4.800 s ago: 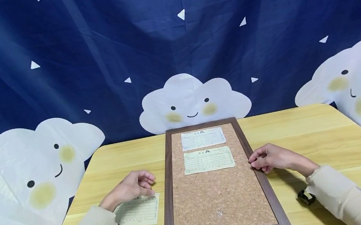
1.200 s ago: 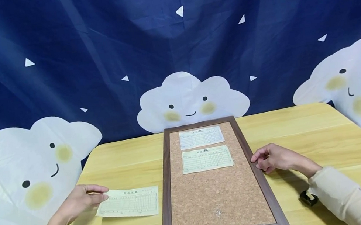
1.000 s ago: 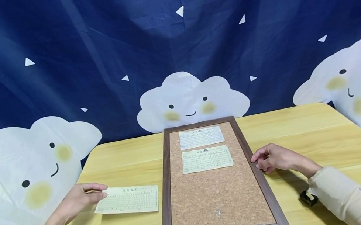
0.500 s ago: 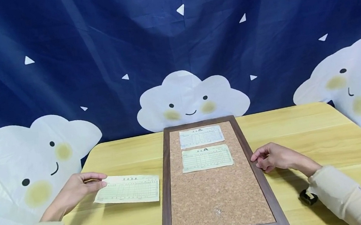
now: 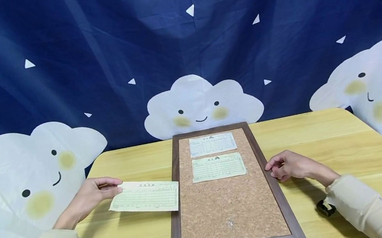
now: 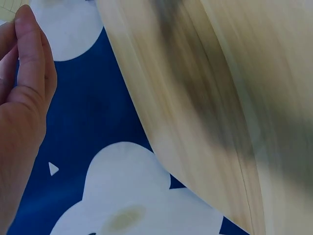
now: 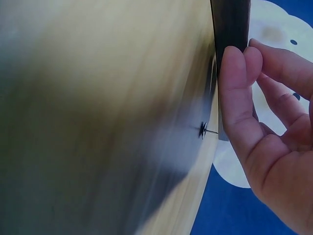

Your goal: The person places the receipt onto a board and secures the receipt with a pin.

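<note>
My left hand pinches the left end of a pale green receipt slip between thumb and fingers. Raised over the table with a shadow below, the slip overlaps the left frame bar of a cork board. In the left wrist view only a corner of the slip shows past the fingertips. My right hand holds the board's dark wooden frame at its right edge. The right wrist view has thumb and fingertips meeting at the frame. Flat on the cork lie a bluish-white slip and, below it, another green slip.
The board lies on a light wooden table. Behind hangs a navy curtain with white clouds. A pale mark shows low on the cork. In the right wrist view a small dark metal piece sticks out beside the frame.
From lying on the table under my left hand, the green slip has been gripped at its left end, lifted, and carried right to the board's edge. My right hand keeps its place.
</note>
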`<state>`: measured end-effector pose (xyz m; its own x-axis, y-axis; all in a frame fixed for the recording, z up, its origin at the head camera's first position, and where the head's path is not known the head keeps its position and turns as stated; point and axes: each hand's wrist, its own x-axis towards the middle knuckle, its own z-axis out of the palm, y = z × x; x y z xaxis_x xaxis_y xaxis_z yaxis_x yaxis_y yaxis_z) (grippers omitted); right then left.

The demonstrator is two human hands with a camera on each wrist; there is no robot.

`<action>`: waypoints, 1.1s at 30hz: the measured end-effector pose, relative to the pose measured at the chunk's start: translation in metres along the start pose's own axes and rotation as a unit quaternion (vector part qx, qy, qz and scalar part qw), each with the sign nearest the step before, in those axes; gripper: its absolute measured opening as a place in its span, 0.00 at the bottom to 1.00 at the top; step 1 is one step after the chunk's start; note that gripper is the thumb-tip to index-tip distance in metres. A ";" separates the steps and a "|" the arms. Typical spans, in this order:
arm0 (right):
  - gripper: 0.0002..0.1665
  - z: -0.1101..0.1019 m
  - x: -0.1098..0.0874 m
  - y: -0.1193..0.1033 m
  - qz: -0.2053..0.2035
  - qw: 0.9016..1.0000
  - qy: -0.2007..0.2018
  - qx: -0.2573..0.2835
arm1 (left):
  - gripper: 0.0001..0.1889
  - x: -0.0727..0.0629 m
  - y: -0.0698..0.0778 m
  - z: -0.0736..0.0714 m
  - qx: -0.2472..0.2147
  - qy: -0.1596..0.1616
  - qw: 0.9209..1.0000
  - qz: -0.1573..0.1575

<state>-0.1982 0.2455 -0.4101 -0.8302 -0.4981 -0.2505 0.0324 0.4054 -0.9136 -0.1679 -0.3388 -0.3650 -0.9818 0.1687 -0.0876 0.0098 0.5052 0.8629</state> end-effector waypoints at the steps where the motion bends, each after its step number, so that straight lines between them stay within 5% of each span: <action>1: 0.12 0.000 0.000 0.000 0.000 1.000 -0.001 0.000 | 0.20 0.000 0.001 0.002 -0.004 0.002 1.000 0.001; 33: 0.11 0.001 0.003 -0.011 -0.023 1.000 -0.005 -0.010 | 0.17 0.007 0.017 0.052 -0.001 0.033 0.999 0.027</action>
<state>-0.2000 0.2392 -0.4015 -0.8247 -0.5242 -0.2125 -0.0164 0.3977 -0.9174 -0.1649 -0.2849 -0.3773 -0.9901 0.1405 -0.0080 0.0632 0.4947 0.8668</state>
